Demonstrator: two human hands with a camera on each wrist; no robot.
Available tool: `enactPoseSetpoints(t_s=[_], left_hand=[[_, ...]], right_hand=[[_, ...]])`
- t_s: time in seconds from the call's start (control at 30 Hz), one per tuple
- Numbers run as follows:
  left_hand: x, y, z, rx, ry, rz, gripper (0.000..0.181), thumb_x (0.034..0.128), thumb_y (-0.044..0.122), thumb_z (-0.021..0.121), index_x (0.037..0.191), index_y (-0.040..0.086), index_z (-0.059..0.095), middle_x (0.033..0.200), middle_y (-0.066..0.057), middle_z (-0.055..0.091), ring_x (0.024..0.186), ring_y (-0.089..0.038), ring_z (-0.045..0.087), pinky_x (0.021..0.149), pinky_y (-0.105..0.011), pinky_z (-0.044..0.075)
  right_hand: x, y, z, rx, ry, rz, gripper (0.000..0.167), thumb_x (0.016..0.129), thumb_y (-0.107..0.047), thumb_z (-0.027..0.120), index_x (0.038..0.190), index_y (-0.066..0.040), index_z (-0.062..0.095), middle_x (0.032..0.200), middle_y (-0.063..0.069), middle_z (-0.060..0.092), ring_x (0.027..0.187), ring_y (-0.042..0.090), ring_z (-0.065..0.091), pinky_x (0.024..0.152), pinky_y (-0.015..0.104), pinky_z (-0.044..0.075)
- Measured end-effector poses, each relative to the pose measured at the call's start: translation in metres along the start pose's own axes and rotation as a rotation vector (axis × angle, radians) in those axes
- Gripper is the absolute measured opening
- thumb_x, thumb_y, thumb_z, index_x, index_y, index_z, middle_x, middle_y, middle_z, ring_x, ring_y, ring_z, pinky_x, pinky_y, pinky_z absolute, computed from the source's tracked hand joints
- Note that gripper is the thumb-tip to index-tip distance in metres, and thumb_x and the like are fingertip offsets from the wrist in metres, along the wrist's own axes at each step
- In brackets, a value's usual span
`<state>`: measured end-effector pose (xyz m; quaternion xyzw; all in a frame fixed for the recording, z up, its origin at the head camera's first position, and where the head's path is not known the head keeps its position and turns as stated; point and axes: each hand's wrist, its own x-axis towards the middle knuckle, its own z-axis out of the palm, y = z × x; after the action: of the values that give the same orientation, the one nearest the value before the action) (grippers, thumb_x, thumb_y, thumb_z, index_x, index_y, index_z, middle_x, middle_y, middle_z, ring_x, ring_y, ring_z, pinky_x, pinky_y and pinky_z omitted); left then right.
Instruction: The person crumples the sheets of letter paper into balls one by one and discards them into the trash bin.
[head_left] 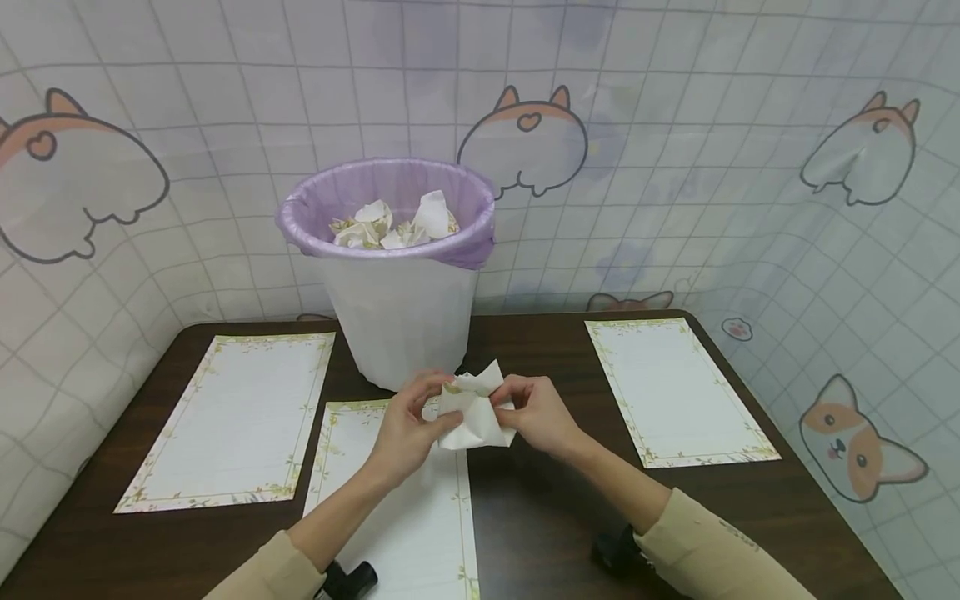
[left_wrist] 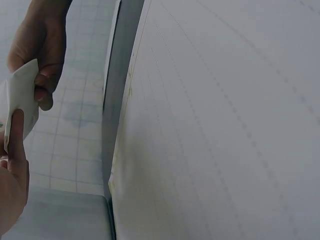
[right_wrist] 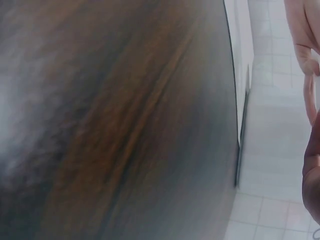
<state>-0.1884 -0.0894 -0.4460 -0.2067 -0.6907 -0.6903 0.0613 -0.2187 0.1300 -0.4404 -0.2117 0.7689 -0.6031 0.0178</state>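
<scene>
Between the two hands, above the dark table [head_left: 540,517], I see the crumpled paper [head_left: 474,423] — the left hand [head_left: 405,427] pinches its left side, and the right hand [head_left: 543,415] pinches the side opposite. Both grips are narrow, with thumb and fingers on the paper. In such a folded shape, I cannot tell a long axis. Just beyond the grip and to its left stands the white bin [head_left: 405,317]; the left hand is nearer to it. Under the left forearm lies a flat bordered sheet [head_left: 420,517].
</scene>
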Motion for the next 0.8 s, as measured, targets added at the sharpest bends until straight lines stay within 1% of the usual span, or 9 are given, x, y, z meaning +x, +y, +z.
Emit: enactPoseSetpoints(t_s=[0.1,0.2,0.3,0.4,0.47,0.53,0.6,0.7,0.8], left_hand=[[0.003,0.001,-0.001,0.063,0.025,0.074,0.029,0.0858,-0.015,0.074,0.11,0.001,0.074,0.126,-0.015,0.056,0.121,-0.03,0.056,0.088,-0.027,0.055],[0.004,0.005,-0.002,0.143,0.008,0.086,0.026,0.0884,-0.015,0.07,0.105,0.003,0.078,0.126,-0.012,0.058,0.119,-0.029,0.056,0.082,-0.027,0.056],[0.001,0.008,-0.006,0.152,-0.083,0.06,0.035,0.0867,-0.015,0.072,0.118,0.001,0.074,0.133,-0.012,0.053,0.123,-0.031,0.052,0.081,-0.032,0.058],[-0.001,0.007,-0.009,0.14,-0.201,0.039,0.058,0.0816,-0.013,0.079,0.136,0.0,0.064,0.141,-0.013,0.044,0.128,-0.034,0.046,0.092,-0.043,0.056],[-0.001,0.006,-0.01,0.168,-0.235,0.046,0.071,0.0784,-0.01,0.084,0.143,0.002,0.058,0.142,-0.012,0.042,0.129,-0.034,0.046,0.095,-0.046,0.054],[-0.001,0.005,-0.01,0.22,-0.229,0.076,0.076,0.0772,-0.006,0.087,0.146,0.005,0.056,0.139,-0.011,0.045,0.127,-0.033,0.049,0.095,-0.045,0.054],[-0.001,0.005,-0.01,0.276,-0.2,0.118,0.079,0.0768,-0.002,0.089,0.148,0.008,0.056,0.134,-0.009,0.05,0.124,-0.03,0.053,0.092,-0.041,0.056],[0.0,0.004,-0.01,0.336,-0.164,0.201,0.079,0.0765,0.001,0.09,0.147,0.011,0.056,0.125,-0.008,0.057,0.119,-0.028,0.057,0.089,-0.036,0.058],[0.001,0.003,-0.01,0.388,-0.134,0.28,0.076,0.077,0.001,0.089,0.145,0.011,0.057,0.12,-0.006,0.061,0.114,-0.025,0.061,0.086,-0.034,0.058]], right_hand=[[0.0,-0.005,0.001,0.014,0.027,0.03,0.011,0.08,0.012,0.074,0.086,0.004,0.075,0.093,0.012,0.073,0.081,0.017,0.062,0.064,0.024,0.052],[0.001,-0.007,0.0,0.037,0.049,0.06,0.01,0.079,0.011,0.074,0.086,0.004,0.074,0.093,0.01,0.073,0.078,0.017,0.063,0.064,0.025,0.052],[0.004,-0.006,-0.003,0.05,0.071,0.088,0.01,0.079,0.009,0.075,0.087,0.004,0.074,0.093,0.007,0.073,0.078,0.018,0.065,0.063,0.026,0.053],[0.006,-0.008,-0.006,0.064,0.091,0.114,0.009,0.08,0.008,0.075,0.089,0.004,0.074,0.096,0.008,0.073,0.08,0.019,0.065,0.064,0.027,0.054],[0.006,-0.008,-0.008,0.071,0.093,0.133,0.01,0.08,0.008,0.075,0.09,0.005,0.074,0.1,0.01,0.073,0.082,0.02,0.066,0.065,0.027,0.055],[0.006,-0.009,-0.008,0.082,0.087,0.154,0.012,0.081,0.008,0.074,0.093,0.007,0.074,0.103,0.013,0.072,0.082,0.02,0.067,0.067,0.028,0.056],[0.005,-0.01,-0.009,0.094,0.08,0.173,0.016,0.081,0.008,0.074,0.097,0.008,0.073,0.105,0.014,0.072,0.081,0.02,0.068,0.067,0.028,0.056],[0.005,-0.011,-0.009,0.104,0.07,0.19,0.02,0.081,0.01,0.074,0.101,0.009,0.071,0.104,0.014,0.072,0.077,0.018,0.068,0.066,0.028,0.056],[0.006,-0.014,-0.008,0.082,0.055,0.182,0.021,0.081,0.011,0.073,0.101,0.008,0.071,0.1,0.013,0.072,0.075,0.017,0.067,0.065,0.027,0.055]])
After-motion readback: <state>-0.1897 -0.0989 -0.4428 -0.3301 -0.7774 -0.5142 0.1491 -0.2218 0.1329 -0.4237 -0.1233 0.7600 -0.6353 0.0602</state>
